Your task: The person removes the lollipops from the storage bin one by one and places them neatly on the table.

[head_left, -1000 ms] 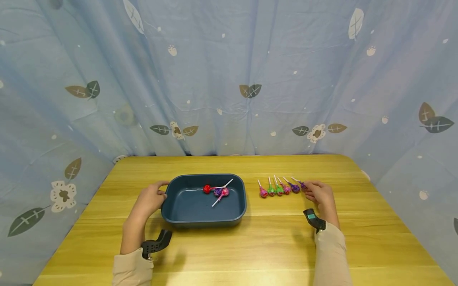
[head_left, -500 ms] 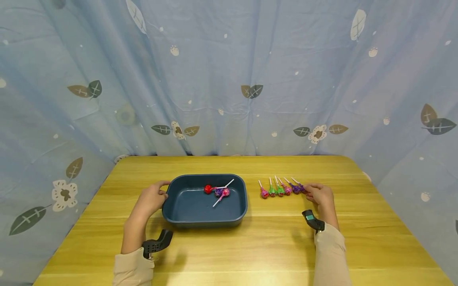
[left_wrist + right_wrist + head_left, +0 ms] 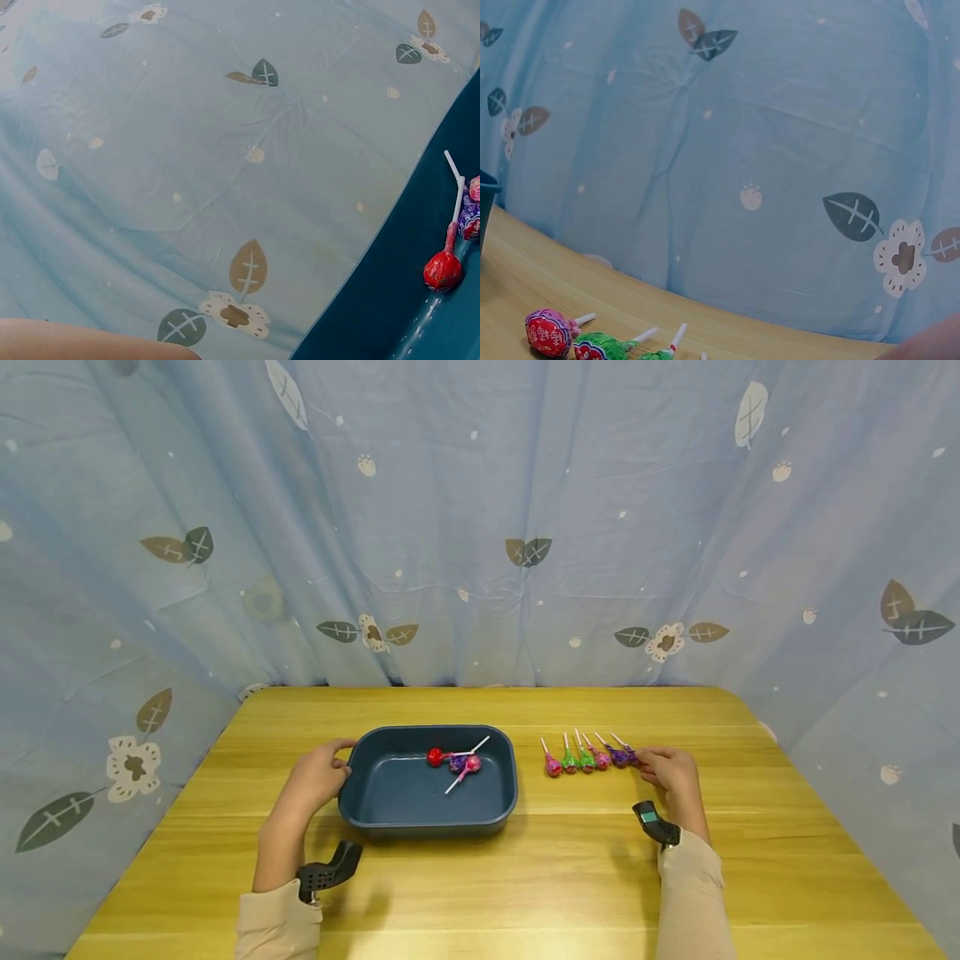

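My left hand (image 3: 317, 775) grips the left rim of a dark blue plastic basin (image 3: 420, 797). Inside it lie a red lollipop (image 3: 435, 757), a purple one (image 3: 458, 763) and a pink one (image 3: 472, 763), their white sticks crossing. To the right, several wrapped lollipops stand in a slanted row on the table, sticks pointing away: pink (image 3: 552, 767), green (image 3: 570, 764), another green, pink and purple (image 3: 619, 757). At the row's right end my right hand (image 3: 670, 770) pinches a purple lollipop (image 3: 632, 755), its head partly hidden by the fingertips.
The wooden table (image 3: 570, 877) ends at the back against a pale blue patterned curtain (image 3: 480, 527). The basin's right wall (image 3: 516, 777) stands a short way left of the row. Each wrist wears a black camera mount (image 3: 330, 870).
My right hand has shifted slightly left, bringing the last purple lollipop close against its purple neighbour in the row. My left hand and the basin have stayed in place.
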`<state>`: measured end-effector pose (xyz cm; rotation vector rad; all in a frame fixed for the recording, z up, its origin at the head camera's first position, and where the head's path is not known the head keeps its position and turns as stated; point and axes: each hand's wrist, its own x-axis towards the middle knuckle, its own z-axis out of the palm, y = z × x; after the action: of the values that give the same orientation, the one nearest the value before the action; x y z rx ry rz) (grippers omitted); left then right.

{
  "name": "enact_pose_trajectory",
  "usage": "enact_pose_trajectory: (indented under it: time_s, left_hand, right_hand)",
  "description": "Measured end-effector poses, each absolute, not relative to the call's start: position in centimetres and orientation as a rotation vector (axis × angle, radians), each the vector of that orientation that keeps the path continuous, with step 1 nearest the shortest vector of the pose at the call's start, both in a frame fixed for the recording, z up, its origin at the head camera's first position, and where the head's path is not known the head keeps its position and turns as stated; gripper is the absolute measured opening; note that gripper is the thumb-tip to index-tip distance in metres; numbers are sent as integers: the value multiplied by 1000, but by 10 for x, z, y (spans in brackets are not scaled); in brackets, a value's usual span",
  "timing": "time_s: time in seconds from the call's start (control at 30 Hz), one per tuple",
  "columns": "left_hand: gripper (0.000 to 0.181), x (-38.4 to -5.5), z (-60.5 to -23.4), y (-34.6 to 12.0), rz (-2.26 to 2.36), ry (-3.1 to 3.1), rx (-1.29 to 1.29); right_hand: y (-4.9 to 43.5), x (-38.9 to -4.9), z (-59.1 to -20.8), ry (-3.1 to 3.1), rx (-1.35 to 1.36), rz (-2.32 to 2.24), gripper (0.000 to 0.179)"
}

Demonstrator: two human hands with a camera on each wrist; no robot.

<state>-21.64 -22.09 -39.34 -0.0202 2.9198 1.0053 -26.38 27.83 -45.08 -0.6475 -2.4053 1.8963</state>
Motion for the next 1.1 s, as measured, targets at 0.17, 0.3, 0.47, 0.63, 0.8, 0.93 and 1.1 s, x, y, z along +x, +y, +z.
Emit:
enact_pose_trajectory:
  time_s: [0.17,0.3,0.47,0.63,0.8,0.93,1.1]
  left_hand:
    - [45,-217,-393,-221,999,2918,-23]
    - [45,-218,-393,-221,997,2921,-21]
    - [45,-217,-392,-221,990,2931,-18]
    - [44,-216,-393,-221,994,2934,-14]
    - [45,-216,-394,-221,1002,2931,-14]
    - [45,-216,-393,-221,1003,2926,-14]
    - [45,-217,-394,-222,999,2925,-16]
  right_hand:
    - [277,-262,-449,-2404,-666,1900,41]
    - [276,-261,-446,-2399,-666,1913,41]
    - [276,-259,-444,-2396,-670,1934,43]
    - [277,-257,-442,-2382,-668,1973,43]
    - [276,-256,-437,-2404,-675,1951,44]
    - [275,-256,-433,-2422,-664,1931,45]
    - [272,-253,-426,-2441,-636,1936,47]
